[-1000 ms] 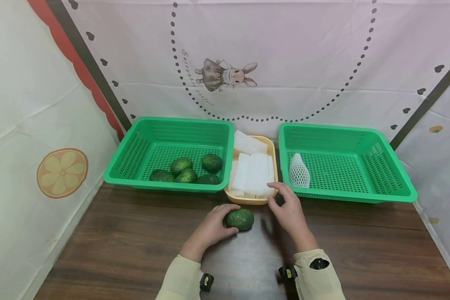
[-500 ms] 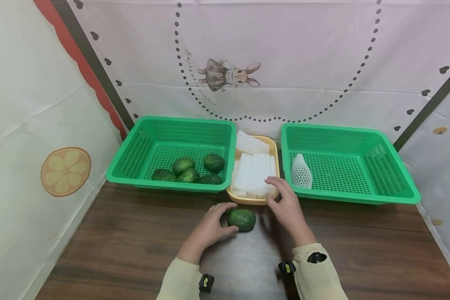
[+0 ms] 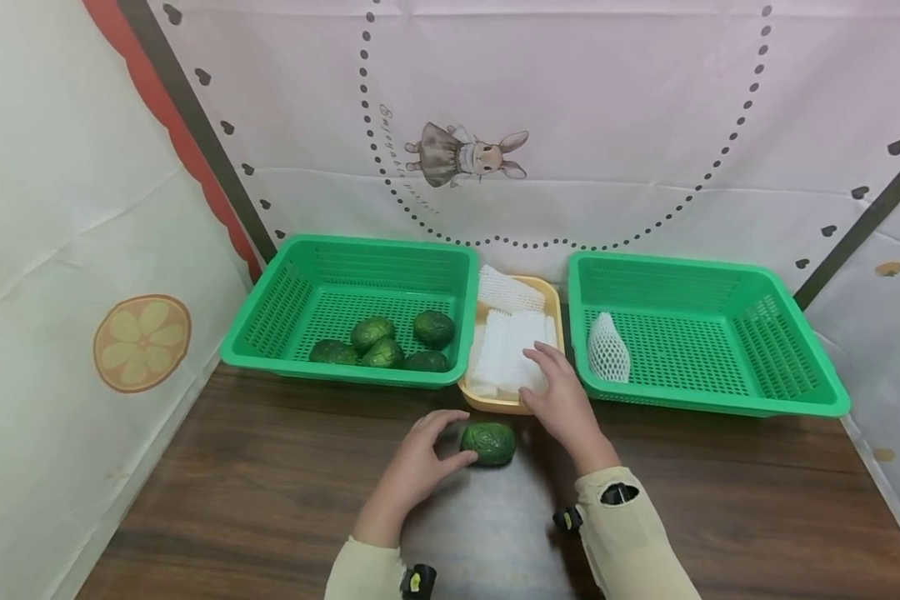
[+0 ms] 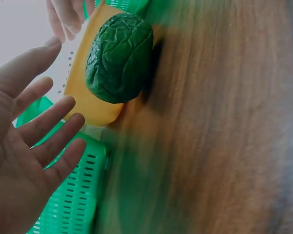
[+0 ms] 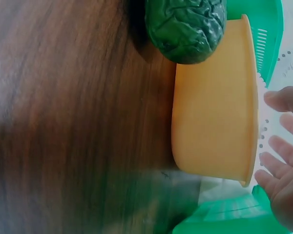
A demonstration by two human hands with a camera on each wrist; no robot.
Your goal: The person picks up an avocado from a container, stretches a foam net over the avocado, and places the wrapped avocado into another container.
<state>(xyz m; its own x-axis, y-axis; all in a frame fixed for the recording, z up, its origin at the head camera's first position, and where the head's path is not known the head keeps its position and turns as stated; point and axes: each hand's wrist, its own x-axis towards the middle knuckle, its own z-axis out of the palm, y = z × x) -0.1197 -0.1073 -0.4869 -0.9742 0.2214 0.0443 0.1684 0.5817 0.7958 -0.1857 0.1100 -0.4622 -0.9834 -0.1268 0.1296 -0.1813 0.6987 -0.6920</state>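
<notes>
A dark green, wrinkled avocado point(image 3: 489, 443) lies on the wooden table, just in front of a small yellow bin point(image 5: 215, 107). My left hand point(image 3: 412, 467) curves beside its left side, thumb and fingers spread; in the left wrist view a gap separates this hand point(image 4: 31, 122) from the avocado point(image 4: 119, 58). Over the bin's front right part reaches my right hand point(image 3: 562, 404), its fingertips at the white foam net sleeves point(image 3: 504, 350) stacked inside. Those fingers look spread in the right wrist view, with nothing gripped; whether they touch a sleeve cannot be told.
Left of the bin stands a green basket point(image 3: 330, 372) with several avocados point(image 3: 372, 332) in it. On the right, another green basket point(image 3: 720, 402) contains one bulging white net sleeve point(image 3: 608, 350). A printed cloth point(image 3: 607, 108) forms the backdrop behind.
My right hand has moved left and inward over the sleeves. The left hand has drawn slightly away from the avocado, which stays on the table. The head view has shifted a little.
</notes>
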